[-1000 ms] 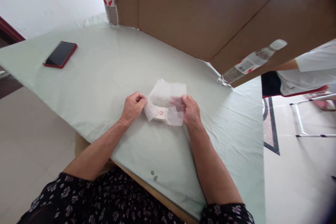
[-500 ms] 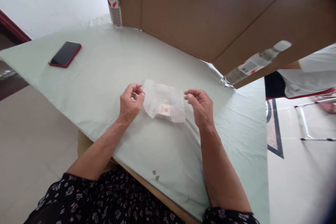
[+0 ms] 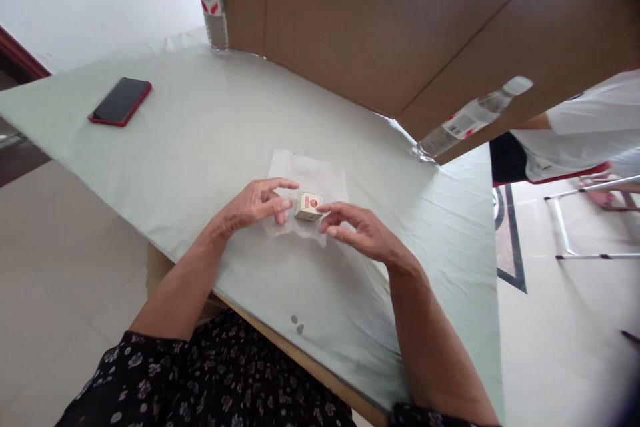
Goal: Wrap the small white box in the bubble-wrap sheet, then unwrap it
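A small cream-coloured box (image 3: 309,205) with a red round mark rests on a thin white sheet of wrapping paper (image 3: 320,177), spread on the table. My left hand (image 3: 260,203) is just left of the box, fingers apart and nothing held. On the other side, my right hand (image 3: 357,230) reaches in with its fingers apart, the index fingertip at the box's right edge. Whether that fingertip touches the box I cannot tell. The paper's lower edge is crumpled near both hands.
A pale green cloth covers the table (image 3: 200,127). A phone (image 3: 121,101) in a red case lies at the left. Two water bottles, one at the back (image 3: 212,3) and one at the right (image 3: 470,120), stand against a large brown cardboard panel (image 3: 340,27). Behind it is a person in white (image 3: 595,120).
The paper, which covered much of the box before, now lies flat beneath it. Both hands have left the paper's side edges and moved inward, close to the box.
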